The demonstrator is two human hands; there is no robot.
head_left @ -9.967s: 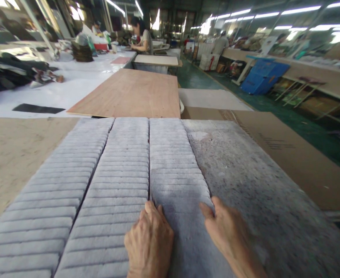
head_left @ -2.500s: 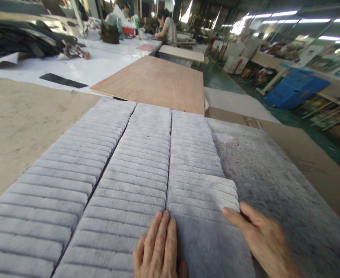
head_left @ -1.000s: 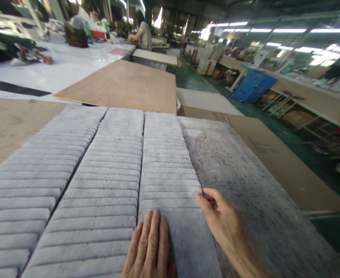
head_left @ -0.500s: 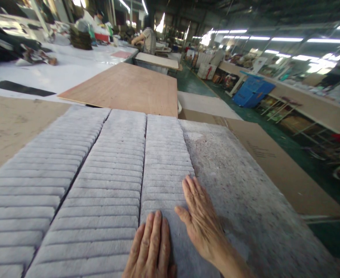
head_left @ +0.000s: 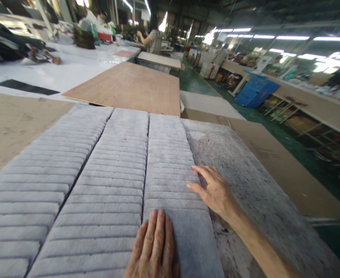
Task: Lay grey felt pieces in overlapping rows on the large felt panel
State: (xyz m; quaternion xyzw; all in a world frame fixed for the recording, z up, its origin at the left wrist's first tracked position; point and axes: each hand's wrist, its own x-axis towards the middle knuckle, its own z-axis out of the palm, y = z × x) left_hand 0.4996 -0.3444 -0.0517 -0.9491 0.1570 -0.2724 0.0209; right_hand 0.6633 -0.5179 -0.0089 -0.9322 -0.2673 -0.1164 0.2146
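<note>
Three rows of overlapping light grey, plush-looking fabric pieces run away from me: a left row [head_left: 56,154], a middle row [head_left: 112,185] and a right row [head_left: 168,150]. My left hand [head_left: 154,247] lies flat on the near end of the right row, its fingers close together and pointing forward. Beside it spreads the wide, smooth face of the nearest piece [head_left: 194,239]. My right hand [head_left: 216,189] is at that row's right edge, fingers bent and thumb apart, with nothing visible in its grasp. Whether its fingertips touch the fabric I cannot tell.
Under the rows is a speckled grey mat [head_left: 239,173], with brown cardboard [head_left: 283,166] to its right. A plywood board [head_left: 132,87] lies beyond. Farther off, a person [head_left: 155,40] is at a table. A blue box [head_left: 255,90] stands right of the green aisle.
My right hand has shifted forward and right, from lying flat on the fabric to a bent-fingered pose at its edge. My left hand stays flat in nearly the same place.
</note>
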